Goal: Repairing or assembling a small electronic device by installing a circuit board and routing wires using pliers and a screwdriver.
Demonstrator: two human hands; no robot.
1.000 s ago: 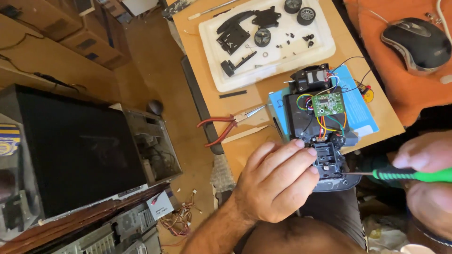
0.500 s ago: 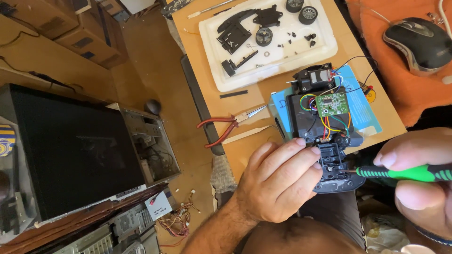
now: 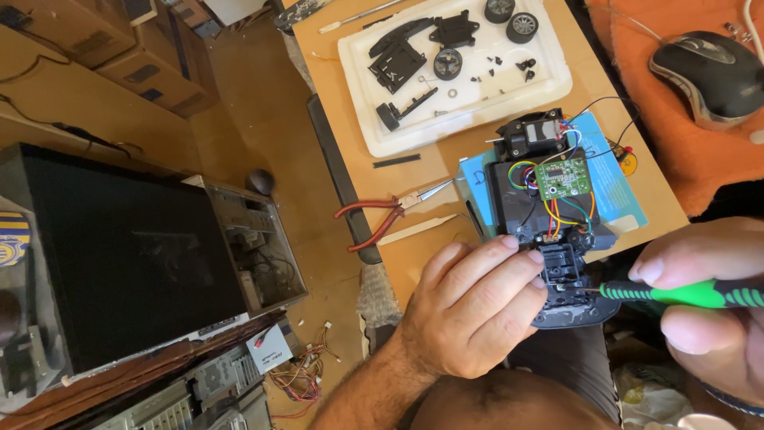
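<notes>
A black computer case [image 3: 127,255] lies on its side on the floor at the left, its open end showing metal bays. To its right stands the wooden desk [image 3: 334,64]. On the desk's far part sits a white tray [image 3: 549,80] holding black plastic parts, small screws and two little wheels. An orange cloth [image 3: 676,151] at the right carries a black and grey computer mouse [image 3: 708,72].

At the desk's near edge lies a black toy car chassis [image 3: 525,199], partly on a blue card, with a green circuit board [image 3: 563,177] and coloured wires on top. The left hand [image 3: 469,310] steadies the chassis at its near end, fingers spread and pressed against its left side. The right hand [image 3: 716,302] has its fingers clamped on a green and black screwdriver [image 3: 684,294], whose tip meets the near end of the chassis.

Red-handled needle-nose pliers [image 3: 382,219] lie just left of the chassis, with a pale flat stick [image 3: 418,229] beside them.
</notes>
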